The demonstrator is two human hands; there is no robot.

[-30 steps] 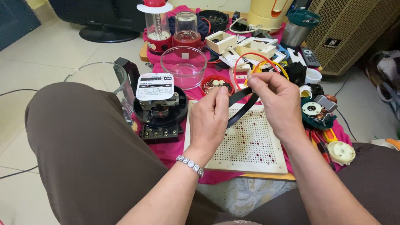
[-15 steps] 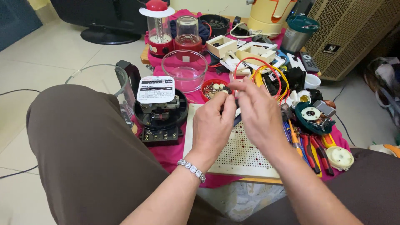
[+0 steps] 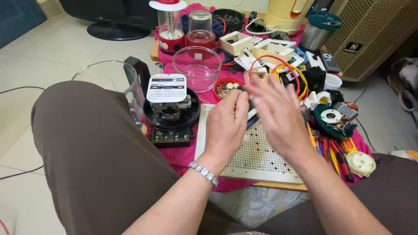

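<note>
While blurred, right hand perhaps open

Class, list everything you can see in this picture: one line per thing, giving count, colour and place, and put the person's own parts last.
Perforated board: one, white, under the hands.
Electric meter: one, black with a white face, left of the board.
Glass bowl: one, clear, behind the meter.
Small dish: one, red, holding small parts, by the left fingertips.
Wire loops: red and yellow, behind the right hand.
Motor part: one, green with copper winding, right of the board.
Pliers: several, red and orange handles, right edge.
Cloth: one, pink, under everything.
Left hand: closed on a small dark piece, bracelet at the wrist.
Right hand: open, blurred, fingers spread.
</note>
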